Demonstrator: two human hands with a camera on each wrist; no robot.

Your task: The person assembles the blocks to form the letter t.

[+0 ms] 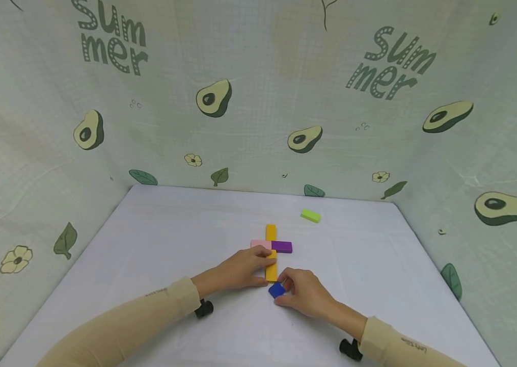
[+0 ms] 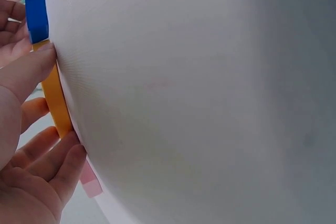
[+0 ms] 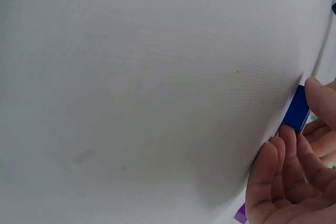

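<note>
My left hand holds the nearer yellow block, thumb by its near end and fingers at its far part. Between the thumb and fingers of my right hand is a blue block, turned at an angle just off the yellow block's near end. In the left wrist view the blue block appears to meet the yellow block end to end. A pink block and a purple block lie end to end beyond, with another yellow block behind them, forming a cross shape.
A lime green block lies apart near the back of the white table. Patterned cloth walls stand at the back and both sides. A black device hangs at each wrist.
</note>
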